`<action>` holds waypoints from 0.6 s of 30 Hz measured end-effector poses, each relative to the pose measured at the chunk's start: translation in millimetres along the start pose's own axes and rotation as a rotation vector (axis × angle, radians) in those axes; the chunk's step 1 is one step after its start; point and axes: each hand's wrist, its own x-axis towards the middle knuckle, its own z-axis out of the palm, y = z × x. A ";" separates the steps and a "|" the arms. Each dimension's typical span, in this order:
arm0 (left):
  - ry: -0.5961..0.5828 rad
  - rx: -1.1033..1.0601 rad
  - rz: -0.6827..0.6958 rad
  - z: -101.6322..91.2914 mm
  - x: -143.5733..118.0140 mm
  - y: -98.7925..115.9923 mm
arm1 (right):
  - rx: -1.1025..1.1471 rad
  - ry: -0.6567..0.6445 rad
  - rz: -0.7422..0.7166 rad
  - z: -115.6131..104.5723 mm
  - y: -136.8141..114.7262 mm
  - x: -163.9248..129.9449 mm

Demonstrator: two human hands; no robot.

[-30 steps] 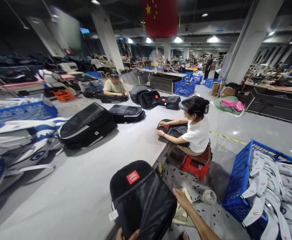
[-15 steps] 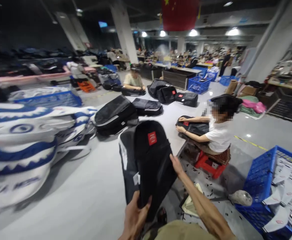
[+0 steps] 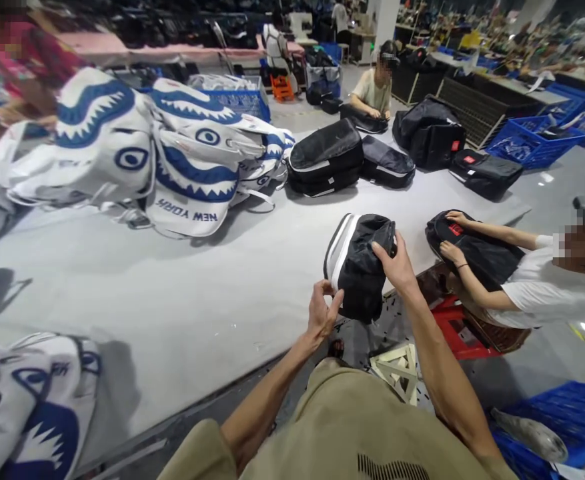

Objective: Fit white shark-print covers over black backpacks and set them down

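A black backpack [image 3: 365, 267] with a white stripe along its side is held up at the table's front edge, one end turned towards me. My left hand [image 3: 325, 310] grips its lower left edge, thumb on the near face and fingers behind. My right hand [image 3: 395, 263] grips its upper right edge, with some fingers hidden behind the fabric. The red label that showed before is out of sight. Beyond the backpack lie more black backpacks [image 3: 326, 157] on the white table [image 3: 187, 287].
White backpacks with blue shark faces [image 3: 192, 180] are piled at the left. On the right, a co-worker in a white shirt [image 3: 537, 287] handles a black backpack [image 3: 497, 257] from a red stool [image 3: 455, 327]. A blue crate [image 3: 572, 407] stands lower right; another person [image 3: 375, 90] sits across the table.
The backpack has been tipped and turned, so its red-labelled front no longer shows. Both hands have shifted their grip to its near end. My view has swung left and down.
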 end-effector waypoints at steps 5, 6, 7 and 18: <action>0.087 -0.099 -0.124 -0.2 28.2 15.2 | -0.168 0.024 0.085 11.0 -13.0 8.6; 0.084 -0.060 -0.136 -0.5 37.0 21.9 | -0.180 0.012 0.078 10.0 -12.6 6.7; 0.066 0.000 -0.141 -0.9 47.7 29.7 | -0.187 -0.009 0.059 8.6 -12.1 3.9; -0.231 0.670 -0.404 -12.0 115.0 -36.0 | -0.284 -0.207 -0.120 -36.1 -10.9 -3.3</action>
